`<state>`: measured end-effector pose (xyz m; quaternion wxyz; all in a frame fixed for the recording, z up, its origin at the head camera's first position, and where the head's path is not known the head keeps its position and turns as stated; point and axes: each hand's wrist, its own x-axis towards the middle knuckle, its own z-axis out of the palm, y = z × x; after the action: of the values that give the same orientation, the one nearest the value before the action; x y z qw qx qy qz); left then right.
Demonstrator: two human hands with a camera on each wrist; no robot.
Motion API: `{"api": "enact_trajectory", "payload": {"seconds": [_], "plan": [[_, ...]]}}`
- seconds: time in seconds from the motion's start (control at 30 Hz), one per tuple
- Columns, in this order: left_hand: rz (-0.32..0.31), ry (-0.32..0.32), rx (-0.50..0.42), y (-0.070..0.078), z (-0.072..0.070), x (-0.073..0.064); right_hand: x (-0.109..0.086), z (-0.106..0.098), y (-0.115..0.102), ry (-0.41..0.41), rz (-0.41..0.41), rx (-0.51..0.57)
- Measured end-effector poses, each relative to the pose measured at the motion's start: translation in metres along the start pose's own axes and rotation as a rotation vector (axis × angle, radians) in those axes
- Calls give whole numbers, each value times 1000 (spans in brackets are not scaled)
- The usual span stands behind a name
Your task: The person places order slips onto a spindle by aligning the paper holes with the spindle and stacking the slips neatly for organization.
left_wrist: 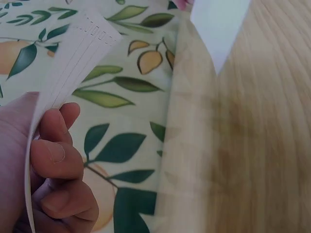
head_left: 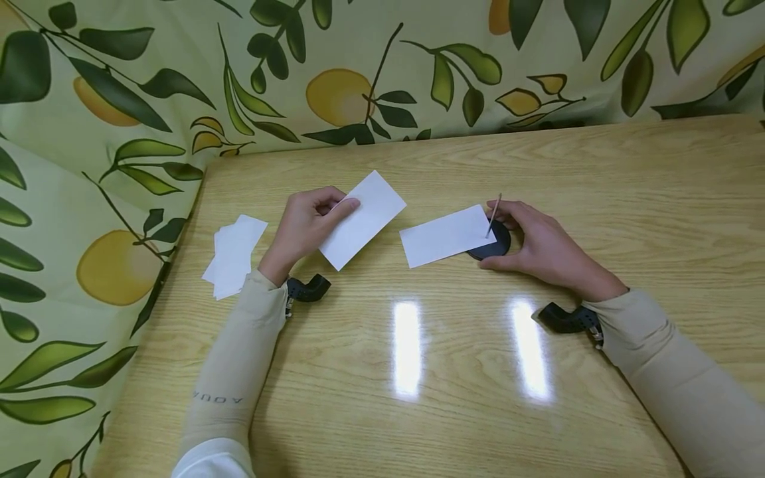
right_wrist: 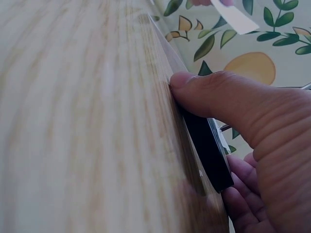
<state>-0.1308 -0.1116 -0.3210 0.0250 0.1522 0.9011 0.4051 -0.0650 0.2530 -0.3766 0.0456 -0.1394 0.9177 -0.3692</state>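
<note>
My left hand (head_left: 307,222) pinches a white paper slip (head_left: 370,219) between thumb and fingers, tilted above the table. In the left wrist view the slip's other face (left_wrist: 80,53) shows printed lines. To its right, a second white slip (head_left: 442,238) is pierced near its right end by the thin metal rod of a bill spike (head_left: 501,238). My right hand (head_left: 546,255) grips the spike's round black base, thumb on the near side and fingers on the far side. In the right wrist view the base (right_wrist: 206,145) rests at the tabletop, the thumb against its edge.
A loose, overlapping pile of white slips (head_left: 235,255) lies left of my left hand. The wooden table (head_left: 358,411) meets a leaf-and-fruit patterned cloth (head_left: 269,79) at the back and left. A black wrist camera mount (head_left: 307,289) sits below each hand.
</note>
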Motion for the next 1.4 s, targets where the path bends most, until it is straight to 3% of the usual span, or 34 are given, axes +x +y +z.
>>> {"api": "enact_trajectory", "payload": {"seconds": [0.43,0.73,0.9,1.1,1.2,1.4], "plan": [[90,12,-119,28,13,12,0,0,-1,10,-4,4],[137,-4,-209,43,25,18,-2,-9,-10,14,34,99],[162,-12,-229,48,29,17,-10,-24,-23,127,-6,121],[177,-22,-259,53,31,14,-12,-42,-42,383,-201,143],[200,-16,-263,56,31,11,-10,-48,-55,471,-272,170],[256,-19,-293,64,29,3,-6,-52,-83,510,-312,74]]}}
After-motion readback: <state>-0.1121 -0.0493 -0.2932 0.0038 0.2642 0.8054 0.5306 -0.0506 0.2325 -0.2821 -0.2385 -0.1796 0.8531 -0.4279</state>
